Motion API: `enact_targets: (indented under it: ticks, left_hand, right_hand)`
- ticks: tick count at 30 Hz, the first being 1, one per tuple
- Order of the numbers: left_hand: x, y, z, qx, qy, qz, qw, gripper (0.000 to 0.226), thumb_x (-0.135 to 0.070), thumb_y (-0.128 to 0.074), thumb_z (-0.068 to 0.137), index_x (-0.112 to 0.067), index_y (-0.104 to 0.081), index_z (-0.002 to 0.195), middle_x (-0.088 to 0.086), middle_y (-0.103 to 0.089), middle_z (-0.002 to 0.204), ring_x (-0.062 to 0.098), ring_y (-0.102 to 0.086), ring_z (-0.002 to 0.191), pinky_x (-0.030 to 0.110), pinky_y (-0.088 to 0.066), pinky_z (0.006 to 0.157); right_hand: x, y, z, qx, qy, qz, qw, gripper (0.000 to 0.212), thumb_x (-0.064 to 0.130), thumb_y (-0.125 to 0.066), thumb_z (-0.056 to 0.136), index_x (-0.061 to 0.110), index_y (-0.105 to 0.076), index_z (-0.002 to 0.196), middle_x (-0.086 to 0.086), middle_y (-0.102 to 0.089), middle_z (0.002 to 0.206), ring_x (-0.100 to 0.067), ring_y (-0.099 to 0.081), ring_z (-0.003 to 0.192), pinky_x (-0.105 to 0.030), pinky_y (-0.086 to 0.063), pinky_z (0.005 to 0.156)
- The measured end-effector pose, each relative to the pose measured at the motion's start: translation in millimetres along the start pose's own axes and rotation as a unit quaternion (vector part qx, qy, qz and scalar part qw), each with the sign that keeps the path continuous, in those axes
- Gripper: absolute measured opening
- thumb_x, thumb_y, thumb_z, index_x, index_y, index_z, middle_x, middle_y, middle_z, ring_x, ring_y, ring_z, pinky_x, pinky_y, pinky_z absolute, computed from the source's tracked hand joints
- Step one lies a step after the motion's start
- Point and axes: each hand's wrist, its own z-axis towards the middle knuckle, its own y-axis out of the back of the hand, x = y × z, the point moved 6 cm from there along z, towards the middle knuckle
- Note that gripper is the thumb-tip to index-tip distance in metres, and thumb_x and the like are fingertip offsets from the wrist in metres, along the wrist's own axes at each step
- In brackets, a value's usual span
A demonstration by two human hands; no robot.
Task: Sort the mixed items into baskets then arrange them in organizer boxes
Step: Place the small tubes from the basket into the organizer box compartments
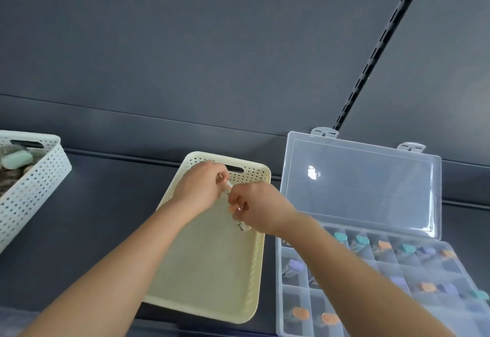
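Left hand (198, 186) pinches a clear tube (228, 184) over the cream basket (212, 270); right hand (258, 205), fingers curled, grips a clear vial (243, 226) just beside.

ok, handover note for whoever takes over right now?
Left hand: pinches a clear piece over the cream basket.
Right hand: grips a second clear piece, too blurred to identify.
Organizer box: lid open, many compartments already hold colour-capped items.
White basket, far left, holds mixed items.
Left to do: probably box the held pieces, then go through the white basket.
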Motion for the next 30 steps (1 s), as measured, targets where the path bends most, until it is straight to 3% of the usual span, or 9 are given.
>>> enact_targets:
  ticks: [6, 11, 13, 18, 25, 30]
  left_hand:
    - [-59, 28, -43, -0.133, -0.079, -0.054, 0.987, 0.021, -0.008, -0.062, 0.088, -0.020, -0.072, 0.104, -0.007, -0.056, 0.090, 0.012, -0.054, 0.077, 0.032, -0.046, 0.075]
    - [-130, 16, -90, -0.175, -0.127, -0.068, 0.974, 0.014, -0.007, -0.071, 0.080, -0.016, -0.065, 0.089, -0.010, -0.059, 0.084, 0.007, -0.054, 0.074, 0.023, -0.045, 0.067]
    - [-158, 1, -106, -0.172, -0.133, -0.064, 0.974, 0.012, -0.007, -0.072, 0.080, -0.016, -0.064, 0.086, -0.011, -0.059, 0.084, 0.004, -0.054, 0.074, 0.018, -0.044, 0.065]
    - [-231, -47, -141, -0.144, -0.161, -0.089, 0.972, 0.012, -0.004, -0.071, 0.080, -0.014, -0.067, 0.087, -0.009, -0.059, 0.085, 0.004, -0.055, 0.074, 0.023, -0.047, 0.069]
    - [-310, -113, -170, -0.091, -0.182, -0.083, 0.976, 0.011, -0.007, -0.069, 0.083, -0.013, -0.068, 0.092, -0.007, -0.061, 0.092, 0.009, -0.059, 0.081, 0.023, -0.049, 0.073]
    - [-342, -147, -178, -0.067, -0.206, -0.029, 0.976, 0.009, -0.016, -0.065, 0.088, -0.017, -0.068, 0.096, -0.008, -0.060, 0.095, 0.007, -0.057, 0.085, 0.014, -0.042, 0.075]
  right_hand:
    - [-31, 50, -69, -0.201, 0.001, 0.123, 0.972, 0.006, 0.014, -0.069, 0.081, 0.016, -0.069, 0.086, 0.006, -0.068, 0.078, -0.012, -0.061, 0.069, -0.028, -0.052, 0.072]
    - [-71, 73, -140, -0.301, 0.025, 0.171, 0.938, 0.004, 0.011, -0.070, 0.083, 0.014, -0.069, 0.085, 0.007, -0.068, 0.080, -0.009, -0.062, 0.070, -0.015, -0.050, 0.066]
    - [-89, 78, -169, -0.315, 0.032, 0.169, 0.933, 0.006, 0.011, -0.071, 0.082, 0.016, -0.068, 0.084, 0.011, -0.066, 0.078, -0.007, -0.060, 0.071, -0.010, -0.047, 0.064]
    - [-145, 88, -246, -0.324, 0.022, 0.145, 0.935, 0.007, 0.010, -0.072, 0.081, 0.016, -0.068, 0.083, 0.009, -0.068, 0.078, -0.006, -0.060, 0.069, -0.013, -0.047, 0.060]
    - [-212, 95, -320, -0.318, -0.029, 0.105, 0.942, 0.007, 0.012, -0.073, 0.081, 0.017, -0.070, 0.085, 0.007, -0.068, 0.080, -0.009, -0.061, 0.068, -0.030, -0.055, 0.065]
    - [-233, 91, -351, -0.313, -0.045, 0.073, 0.946, 0.007, 0.012, -0.074, 0.079, 0.016, -0.071, 0.084, 0.007, -0.068, 0.079, -0.009, -0.060, 0.068, -0.030, -0.054, 0.065]
